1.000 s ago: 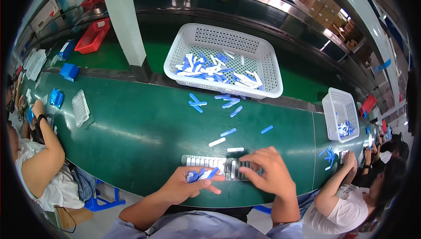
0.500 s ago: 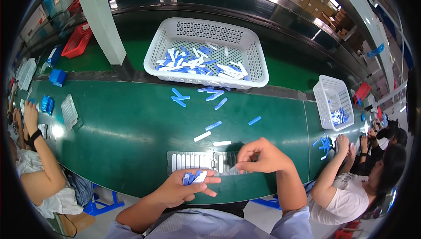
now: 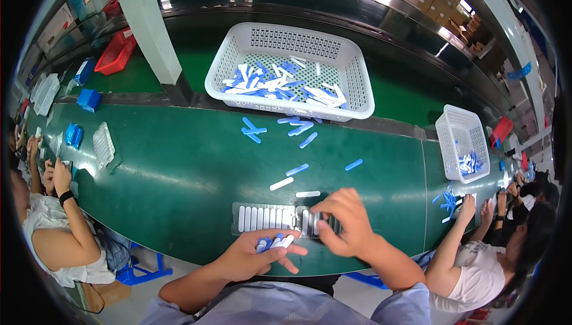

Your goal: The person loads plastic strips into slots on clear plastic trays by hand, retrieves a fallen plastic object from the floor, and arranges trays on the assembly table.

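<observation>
My left hand (image 3: pixel 262 252) is closed around a small bundle of blue and white flat strips (image 3: pixel 274 242) with rounded ends, palm up at the table's front edge. Just beyond it lies a clear plastic tray (image 3: pixel 235 220) with narrow side-by-side slots. White strips (image 3: pixel 265 217) fill its left section in a row, and a couple more show in the right section. Over that right section is my right hand (image 3: pixel 345 223), thumb and forefinger apart, fingertips close to a white strip (image 3: pixel 306 222). The hand hides the tray's right end.
Loose strips (image 3: pixel 282 183) lie beyond the tray. A white perforated basket (image 3: pixel 289 108) of strips stands at the back, near a grey post (image 3: pixel 146 33). Co-workers sit left and right, with a second basket (image 3: pixel 456 146) at right and an unfilled tray (image 3: pixel 103 146) at left.
My right thumb and forefinger have parted from a pinch over the tray's right section, where white strips now show. My left hand still holds its bundle. The whole view has shifted slightly.
</observation>
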Action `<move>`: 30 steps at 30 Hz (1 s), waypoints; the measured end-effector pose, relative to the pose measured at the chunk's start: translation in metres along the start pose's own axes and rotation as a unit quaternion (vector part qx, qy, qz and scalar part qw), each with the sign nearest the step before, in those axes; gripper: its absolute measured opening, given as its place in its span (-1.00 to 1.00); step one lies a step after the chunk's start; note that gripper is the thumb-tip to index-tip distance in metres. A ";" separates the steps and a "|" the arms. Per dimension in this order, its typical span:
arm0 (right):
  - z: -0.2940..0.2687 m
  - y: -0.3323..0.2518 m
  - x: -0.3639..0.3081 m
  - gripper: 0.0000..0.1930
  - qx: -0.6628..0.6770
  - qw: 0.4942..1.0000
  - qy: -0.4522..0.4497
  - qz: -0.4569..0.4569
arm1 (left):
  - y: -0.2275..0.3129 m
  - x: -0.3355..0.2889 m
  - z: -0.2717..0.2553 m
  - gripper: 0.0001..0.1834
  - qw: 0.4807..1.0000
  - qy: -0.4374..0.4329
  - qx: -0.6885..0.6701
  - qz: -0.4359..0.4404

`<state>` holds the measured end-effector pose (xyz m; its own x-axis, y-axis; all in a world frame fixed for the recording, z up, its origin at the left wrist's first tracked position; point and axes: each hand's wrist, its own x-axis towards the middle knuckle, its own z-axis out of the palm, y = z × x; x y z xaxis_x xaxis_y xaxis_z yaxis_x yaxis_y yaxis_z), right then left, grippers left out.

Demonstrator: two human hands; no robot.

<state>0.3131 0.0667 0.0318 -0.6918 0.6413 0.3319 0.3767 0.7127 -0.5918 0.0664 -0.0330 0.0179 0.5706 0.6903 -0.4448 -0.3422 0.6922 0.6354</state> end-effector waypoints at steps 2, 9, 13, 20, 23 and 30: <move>0.002 -0.030 0.006 -0.78 0.147 0.985 -0.024 0.091 | -0.006 0.003 0.007 -0.46 0.991 -0.001 0.071 0.110; -0.001 -0.022 0.000 -0.91 0.245 0.956 -0.082 0.136 | -0.005 0.008 0.010 -0.51 0.976 0.020 0.150 0.158; -0.008 -0.007 -0.001 -0.80 0.084 0.992 -0.008 -0.090 | 0.008 0.006 0.001 -0.68 1.000 -0.030 -0.004 0.006; -0.017 -0.013 -0.002 -0.51 0.086 0.995 -0.015 0.054 | 0.001 0.008 0.010 -0.76 0.977 0.108 0.145 0.113; -0.005 -0.016 -0.017 -0.71 0.334 0.922 -0.019 0.194 | -0.002 0.011 0.014 -0.76 0.972 0.118 0.153 0.133; 0.003 -0.022 -0.024 -0.94 0.295 0.920 0.053 0.254 | -0.011 0.017 0.020 -0.78 0.974 0.116 0.139 0.136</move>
<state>0.3200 0.0348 0.0342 -0.4423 0.8956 -0.0466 0.2139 0.0549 -0.9753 0.0943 -0.0334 0.0159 0.2917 0.8918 -0.3457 -0.2241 0.4151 0.8817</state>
